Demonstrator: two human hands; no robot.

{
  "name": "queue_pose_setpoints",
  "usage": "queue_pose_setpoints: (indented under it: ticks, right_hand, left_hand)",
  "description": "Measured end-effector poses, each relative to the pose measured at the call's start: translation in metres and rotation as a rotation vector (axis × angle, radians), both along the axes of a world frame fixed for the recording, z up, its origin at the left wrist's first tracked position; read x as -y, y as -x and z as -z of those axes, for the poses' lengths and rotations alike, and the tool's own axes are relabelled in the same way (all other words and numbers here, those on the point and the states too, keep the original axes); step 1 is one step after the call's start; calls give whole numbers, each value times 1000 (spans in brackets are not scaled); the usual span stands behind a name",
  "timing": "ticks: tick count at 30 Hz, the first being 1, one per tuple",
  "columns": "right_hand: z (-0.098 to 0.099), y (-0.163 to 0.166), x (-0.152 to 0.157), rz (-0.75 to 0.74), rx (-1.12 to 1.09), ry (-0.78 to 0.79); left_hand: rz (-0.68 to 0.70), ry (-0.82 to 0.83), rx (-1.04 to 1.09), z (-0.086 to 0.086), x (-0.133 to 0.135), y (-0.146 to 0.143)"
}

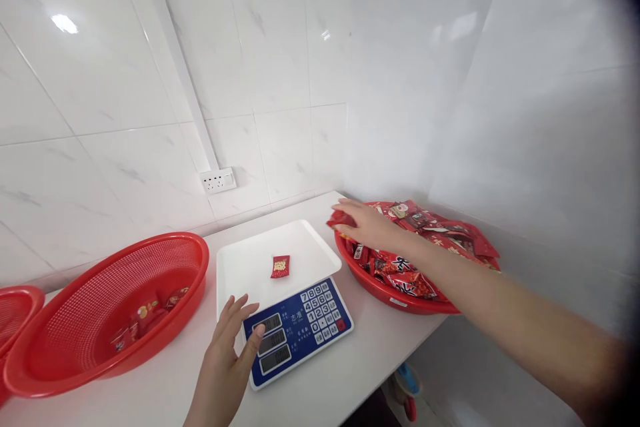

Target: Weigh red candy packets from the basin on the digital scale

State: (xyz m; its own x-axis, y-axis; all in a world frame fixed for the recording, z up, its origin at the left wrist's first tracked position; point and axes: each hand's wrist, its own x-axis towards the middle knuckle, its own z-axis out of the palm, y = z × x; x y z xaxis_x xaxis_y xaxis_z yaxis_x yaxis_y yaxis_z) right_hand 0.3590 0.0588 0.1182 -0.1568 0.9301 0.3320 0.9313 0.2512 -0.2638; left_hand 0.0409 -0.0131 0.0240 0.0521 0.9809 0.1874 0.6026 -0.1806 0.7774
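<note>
My right hand (367,223) is closed around a small red snack packet (342,219), above the left rim of a full red basket (373,293). Red snack packets (407,273) of several sizes are heaped in that basket. On the white weighing tray (250,260) of a digital scale (300,333) lies one small red packet (280,266) with a gold print. My left hand (233,340) hovers by the scale's front left corner, its fingers apart and holding nothing. The thumb partly covers the scale's display, whose digits are too faint to read.
A red perforated basket (65,307) stands left of the scale with several packets (147,317) at its bottom. Part of another red basket (20,300) shows at the far left. Behind the white table (200,387) is a tiled wall with a socket (219,180).
</note>
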Motion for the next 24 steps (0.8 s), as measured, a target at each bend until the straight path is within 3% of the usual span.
queue_pose_setpoints:
  ticks: [4, 10, 14, 21, 24]
  right_hand:
    - [6, 10, -13, -17, 45, -25]
    - [20, -42, -16, 170, 334, 215]
    - [32, -56, -16, 184, 432, 162]
    - [25, -47, -21, 190, 166, 119]
    - [21, -19, -28, 55, 2, 44]
  left_hand:
    - [-4, -11, -4, 1, 0, 2]
    - [-65, -2, 2, 4, -4, 16]
    - [-30, 14, -4, 4, -5, 8]
    - [-17, 28, 4, 5, -3, 5]
    - [-19, 23, -4, 2, -3, 3]
